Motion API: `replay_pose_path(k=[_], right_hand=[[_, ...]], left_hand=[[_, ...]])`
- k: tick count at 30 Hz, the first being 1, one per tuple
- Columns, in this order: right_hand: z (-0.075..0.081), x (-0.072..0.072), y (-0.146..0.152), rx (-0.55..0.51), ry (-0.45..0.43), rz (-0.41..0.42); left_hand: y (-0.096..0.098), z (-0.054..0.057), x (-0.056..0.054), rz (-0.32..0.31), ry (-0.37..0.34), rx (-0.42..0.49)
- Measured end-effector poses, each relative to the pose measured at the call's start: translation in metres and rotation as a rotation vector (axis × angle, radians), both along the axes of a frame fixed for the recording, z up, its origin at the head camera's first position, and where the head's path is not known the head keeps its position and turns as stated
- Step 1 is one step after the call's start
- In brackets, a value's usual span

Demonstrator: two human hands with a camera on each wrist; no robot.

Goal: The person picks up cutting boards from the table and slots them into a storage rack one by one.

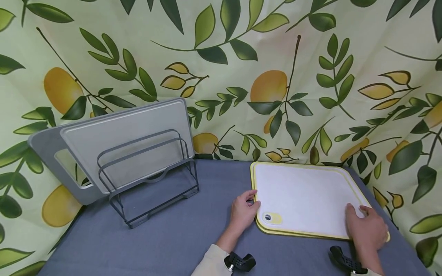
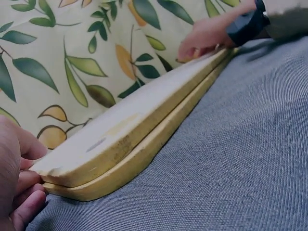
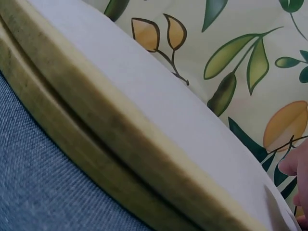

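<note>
Two white cutting boards with yellow rims lie stacked flat on the table's right side; the upper cutting board (image 1: 304,199) nearly covers the lower cutting board (image 2: 106,192). My left hand (image 1: 243,211) holds the left edge, thumb at the top rim and fingers against the side. At the right edge, my right hand (image 1: 367,226) grips with its thumb over the white top; its other fingertips are largely hidden. In the left wrist view a thin dark gap runs between the boards. Only a few fingers (image 3: 299,178) of the right hand show in the right wrist view.
A grey wire rack (image 1: 153,210) stands at the left. A light grey cutting board (image 1: 138,142) and a darker grey board (image 1: 48,147) with a handle cutout lean in it. Grey-blue cloth (image 1: 165,245) covers the table; a leaf-patterned fabric (image 1: 221,76) hangs behind.
</note>
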State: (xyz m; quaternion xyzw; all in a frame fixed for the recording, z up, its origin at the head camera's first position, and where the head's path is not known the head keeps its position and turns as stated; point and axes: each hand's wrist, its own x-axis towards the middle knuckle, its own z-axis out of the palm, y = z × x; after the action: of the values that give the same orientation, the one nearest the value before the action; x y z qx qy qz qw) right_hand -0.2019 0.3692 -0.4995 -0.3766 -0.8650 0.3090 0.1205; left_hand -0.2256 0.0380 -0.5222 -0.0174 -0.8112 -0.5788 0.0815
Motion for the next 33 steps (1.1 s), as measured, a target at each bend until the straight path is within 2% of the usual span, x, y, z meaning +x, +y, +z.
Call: replay_pose_path(k=[7,16,22,25,30,33], right_hand=[[0.001,0.0,0.0,0.015,-0.024,0.016],[-0.001,0.001,-0.001,0.009,0.008,-0.005],[0.001,-0.001,-0.003,0.001,0.015,-0.016],[0.0,-0.002,-0.003,-0.003,0.02,-0.021],[-0.002,-0.001,-0.002,-0.003,0.025,-0.025],[-0.002,-0.001,-0.003,-0.006,0.029,-0.025]], left_hand=[[-0.001,0.003,-0.001,-0.018,-0.059,0.031],[-0.003,0.005,0.0,-0.066,-0.064,0.11],[-0.006,0.006,-0.001,-0.083,-0.093,0.154],[-0.008,0.007,-0.002,-0.118,-0.106,0.198],[-0.013,0.009,-0.003,-0.204,-0.158,0.324],[-0.017,0.01,-0.003,-0.228,-0.189,0.366]])
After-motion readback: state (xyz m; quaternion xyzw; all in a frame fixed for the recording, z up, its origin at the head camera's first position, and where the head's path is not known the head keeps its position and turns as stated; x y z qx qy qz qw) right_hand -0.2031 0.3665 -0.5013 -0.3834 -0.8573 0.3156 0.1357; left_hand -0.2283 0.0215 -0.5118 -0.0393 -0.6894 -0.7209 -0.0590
